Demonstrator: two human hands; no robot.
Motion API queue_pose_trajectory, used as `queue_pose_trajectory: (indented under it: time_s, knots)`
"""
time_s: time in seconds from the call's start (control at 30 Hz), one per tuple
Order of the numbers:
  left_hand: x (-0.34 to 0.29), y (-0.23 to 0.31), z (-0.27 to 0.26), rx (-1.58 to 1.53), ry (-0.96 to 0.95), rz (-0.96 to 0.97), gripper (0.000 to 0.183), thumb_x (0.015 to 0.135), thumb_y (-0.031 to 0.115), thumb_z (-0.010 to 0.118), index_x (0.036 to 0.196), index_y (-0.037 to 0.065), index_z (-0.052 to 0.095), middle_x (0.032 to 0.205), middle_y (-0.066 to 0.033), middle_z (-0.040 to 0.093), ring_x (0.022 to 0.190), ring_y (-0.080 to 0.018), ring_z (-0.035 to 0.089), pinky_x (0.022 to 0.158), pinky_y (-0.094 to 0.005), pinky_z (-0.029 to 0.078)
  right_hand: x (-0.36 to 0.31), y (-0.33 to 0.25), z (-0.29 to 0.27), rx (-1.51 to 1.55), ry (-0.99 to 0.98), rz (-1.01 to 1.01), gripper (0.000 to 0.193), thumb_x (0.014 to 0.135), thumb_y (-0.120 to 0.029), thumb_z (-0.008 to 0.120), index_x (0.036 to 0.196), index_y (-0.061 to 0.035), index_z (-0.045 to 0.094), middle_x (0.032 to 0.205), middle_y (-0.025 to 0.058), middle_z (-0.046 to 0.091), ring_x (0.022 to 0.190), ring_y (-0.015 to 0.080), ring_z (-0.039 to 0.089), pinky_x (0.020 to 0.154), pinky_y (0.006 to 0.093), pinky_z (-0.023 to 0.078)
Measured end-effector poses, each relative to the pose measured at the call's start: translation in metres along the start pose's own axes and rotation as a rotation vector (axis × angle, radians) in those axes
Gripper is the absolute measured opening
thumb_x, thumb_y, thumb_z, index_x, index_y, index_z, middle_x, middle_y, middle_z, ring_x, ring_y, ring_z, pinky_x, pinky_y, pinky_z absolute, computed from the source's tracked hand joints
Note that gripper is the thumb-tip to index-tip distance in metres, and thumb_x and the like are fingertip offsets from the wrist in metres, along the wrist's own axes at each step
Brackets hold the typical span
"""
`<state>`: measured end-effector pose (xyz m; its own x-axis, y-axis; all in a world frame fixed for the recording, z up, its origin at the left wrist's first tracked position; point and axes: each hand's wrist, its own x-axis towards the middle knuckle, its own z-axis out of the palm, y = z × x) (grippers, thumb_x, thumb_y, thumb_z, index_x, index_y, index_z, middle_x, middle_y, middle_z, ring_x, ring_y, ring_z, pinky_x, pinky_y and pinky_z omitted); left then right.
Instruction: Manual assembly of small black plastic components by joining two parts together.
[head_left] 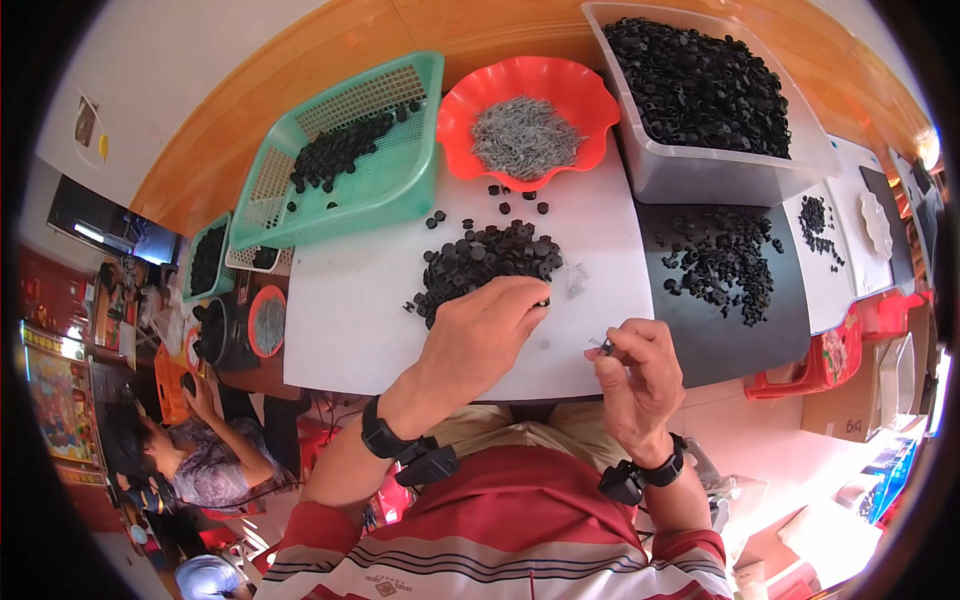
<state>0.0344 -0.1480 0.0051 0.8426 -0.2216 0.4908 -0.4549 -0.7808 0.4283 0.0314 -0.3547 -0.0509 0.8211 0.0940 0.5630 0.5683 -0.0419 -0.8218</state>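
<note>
My left hand (475, 330) reaches over the near edge of a pile of small black round parts (490, 255) on the white board. Its fingertips are pinched together, and a bit of a small black part (543, 301) shows at them. To its right, above the board's front edge, my right hand (640, 375) pinches a small black part (606, 347) between thumb and forefinger. A thin metal pin seems to stick out of that part toward the left. A few loose metal pins (576, 280) lie on the board just right of the pile.
A red scalloped bowl (455, 95) of metal pins stands behind the pile, between a green basket (340, 215) and a clear bin (700, 185), both with black parts. More black parts lie on a dark mat (780, 330) at right. Another person (215, 455) sits at far left.
</note>
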Motion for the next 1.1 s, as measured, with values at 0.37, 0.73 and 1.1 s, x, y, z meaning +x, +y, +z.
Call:
queue_pose_trajectory:
  time_s: [0.37, 0.73, 1.1]
  knots:
    - [-0.032, 0.008, -0.007, -1.012, 0.058, -0.709, 0.024, 0.087, -0.009, 0.075, 0.11, -0.002, 0.068, 0.112, -0.0116, 0.072, 0.096, -0.0132, 0.07, 0.087, -0.027, 0.058, 0.004, -0.009, 0.017, 0.025, -0.06, -0.032, 0.027, 0.09, 0.002, 0.075, 0.116, 0.0023, 0.066, 0.102, 0.0141, 0.063, 0.073, 0.0156, 0.064, 0.066, 0.0279, 0.052]
    - [-0.045, 0.005, -0.007, -1.56, 0.075, -0.9, 0.022, 0.099, 0.008, 0.067, 0.12, 0.002, 0.066, 0.116, -0.0105, 0.071, 0.105, -0.0206, 0.071, 0.095, -0.0357, 0.06, 0.005, -0.013, 0.025, 0.013, -0.088, -0.073, 0.03, 0.089, 0.002, 0.076, 0.117, 0.0017, 0.067, 0.102, 0.0137, 0.063, 0.073, 0.0156, 0.064, 0.064, 0.0278, 0.051]
    - [-0.048, 0.008, -0.006, -1.818, 0.069, -0.92, 0.023, 0.099, 0.004, 0.065, 0.122, 0.001, 0.067, 0.119, -0.0097, 0.069, 0.119, -0.0244, 0.067, 0.105, -0.0339, 0.057, 0.01, -0.021, 0.028, -0.04, -0.143, -0.094, 0.033, 0.087, 0.006, 0.076, 0.118, 0.0012, 0.067, 0.103, 0.0133, 0.061, 0.073, 0.0153, 0.063, 0.064, 0.0275, 0.052]
